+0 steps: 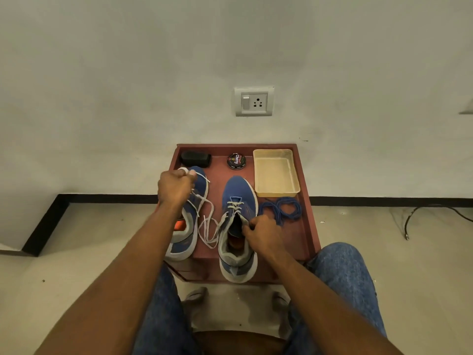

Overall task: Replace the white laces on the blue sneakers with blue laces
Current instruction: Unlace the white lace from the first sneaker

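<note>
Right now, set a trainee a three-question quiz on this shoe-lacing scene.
1. True or false: the blue laces are already threaded into a sneaker.
2. What does the left hand hold? A) the polish tin B) the white lace C) the blue laces
3. Fill in: the right hand holds the right-side sneaker at its ____.

Key
1. False: they lie coiled on the red table, in front of the empty yellow tray.
2. B: its grip is closed on the white lace, pulled up and away from the sneakers.
3. Collar, beside the tongue.
</note>
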